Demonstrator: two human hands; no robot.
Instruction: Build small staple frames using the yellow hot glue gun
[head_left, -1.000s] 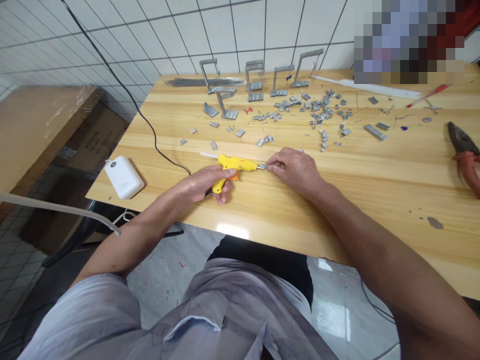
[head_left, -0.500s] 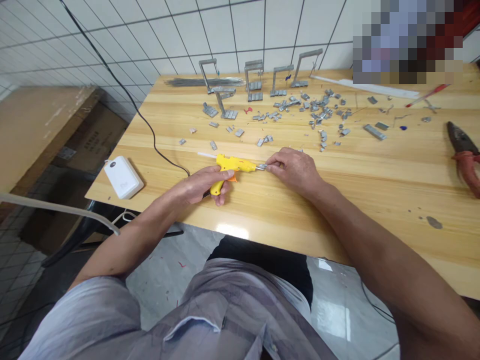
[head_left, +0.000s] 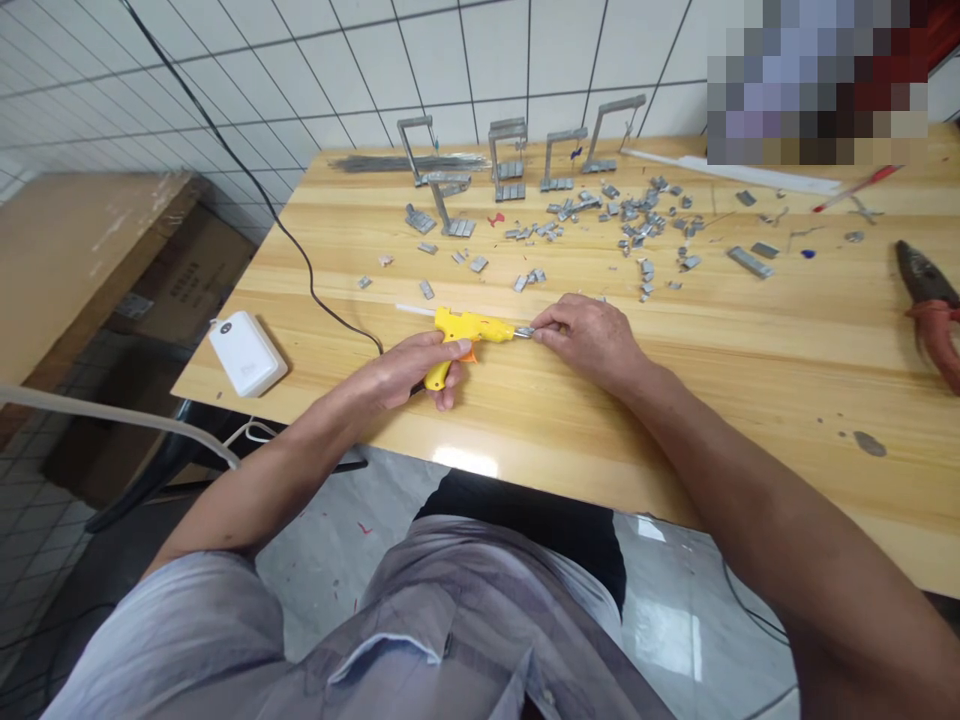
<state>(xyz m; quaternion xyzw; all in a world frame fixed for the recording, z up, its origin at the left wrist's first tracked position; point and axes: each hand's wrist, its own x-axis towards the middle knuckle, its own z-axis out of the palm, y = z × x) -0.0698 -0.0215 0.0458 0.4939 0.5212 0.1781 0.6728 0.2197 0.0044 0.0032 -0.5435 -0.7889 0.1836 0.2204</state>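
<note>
My left hand (head_left: 420,368) is wrapped round the handle of a yellow glue gun (head_left: 472,326), its thumb lying above the orange trigger. A white glue stick (head_left: 414,310) juts from the gun's rear, and the metal nozzle points right. My right hand (head_left: 589,335) pinches a small grey metal piece (head_left: 529,331) at the nozzle tip; the fingertips partly hide the piece. Behind the hands, small grey metal pieces (head_left: 645,215) lie scattered on the wooden table (head_left: 540,430).
Several upright grey metal frames (head_left: 551,160) stand near the tiled wall, beside thin metal rods (head_left: 409,163). Pliers with red handles (head_left: 934,320) lie at the far right. A white box-shaped device (head_left: 247,353) sits at the left edge; a black cable (head_left: 304,262) crosses behind it.
The glue gun and my left hand have shifted very slightly right. My right hand has hardly moved and keeps its pinch at the nozzle.
</note>
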